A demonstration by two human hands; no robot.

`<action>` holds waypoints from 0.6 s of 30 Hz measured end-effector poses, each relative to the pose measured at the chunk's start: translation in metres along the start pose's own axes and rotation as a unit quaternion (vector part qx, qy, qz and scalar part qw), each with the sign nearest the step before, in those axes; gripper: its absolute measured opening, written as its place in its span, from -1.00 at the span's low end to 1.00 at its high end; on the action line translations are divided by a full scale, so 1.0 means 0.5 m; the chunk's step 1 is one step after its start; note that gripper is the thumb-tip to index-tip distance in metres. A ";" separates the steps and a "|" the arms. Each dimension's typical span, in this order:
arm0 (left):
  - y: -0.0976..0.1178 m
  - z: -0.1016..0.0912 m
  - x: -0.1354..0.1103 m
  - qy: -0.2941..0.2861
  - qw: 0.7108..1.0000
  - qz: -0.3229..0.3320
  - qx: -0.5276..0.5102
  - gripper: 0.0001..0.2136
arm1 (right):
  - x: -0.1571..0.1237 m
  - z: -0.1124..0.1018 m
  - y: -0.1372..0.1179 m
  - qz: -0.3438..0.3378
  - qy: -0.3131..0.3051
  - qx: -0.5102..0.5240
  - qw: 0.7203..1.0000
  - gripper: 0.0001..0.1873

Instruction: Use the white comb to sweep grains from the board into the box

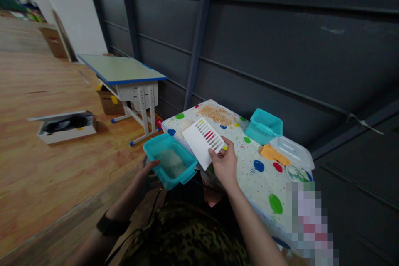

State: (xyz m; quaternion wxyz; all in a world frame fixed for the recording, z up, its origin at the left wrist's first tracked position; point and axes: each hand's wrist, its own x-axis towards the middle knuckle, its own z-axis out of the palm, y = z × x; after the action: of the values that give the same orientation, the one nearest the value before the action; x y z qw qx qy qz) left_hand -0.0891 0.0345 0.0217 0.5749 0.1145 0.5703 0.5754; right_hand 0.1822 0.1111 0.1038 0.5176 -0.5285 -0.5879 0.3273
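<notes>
My right hand [225, 163] is closed on a white card [203, 141] with a row of coloured slots, held above the near edge of a table with a polka-dot cloth [262, 181]. My left hand [149, 173] grips the near side of a teal plastic tub [171, 161] holding pale grains, off the table's left edge. A heap of yellow grains [217, 114] lies on the cloth at the far end.
A second, empty teal tub [263, 126] stands on the table by the dark wall [280, 50]. Beside it are a clear tray [291, 149], an orange cloth [273, 154] and a small plate [295, 173]. A desk [123, 70] and an open box [65, 126] stand on the wooden floor.
</notes>
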 end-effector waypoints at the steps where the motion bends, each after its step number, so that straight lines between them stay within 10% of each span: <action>1: -0.001 0.001 -0.001 0.005 1.000 0.013 0.018 -0.02 | 0.010 0.000 -0.002 -0.002 0.004 -0.006 1.000 -0.34; 18: 0.010 -0.001 -0.012 0.018 0.998 0.027 0.051 -0.05 | 0.059 0.024 -0.005 -0.031 -0.020 -0.023 0.999 -0.38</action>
State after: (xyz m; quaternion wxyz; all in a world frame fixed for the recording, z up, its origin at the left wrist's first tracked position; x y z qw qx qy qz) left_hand -0.0902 0.0311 0.0285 0.5421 0.1481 0.6059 0.5631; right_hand 0.1726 0.1407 0.1106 0.5034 -0.5150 -0.6215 0.3083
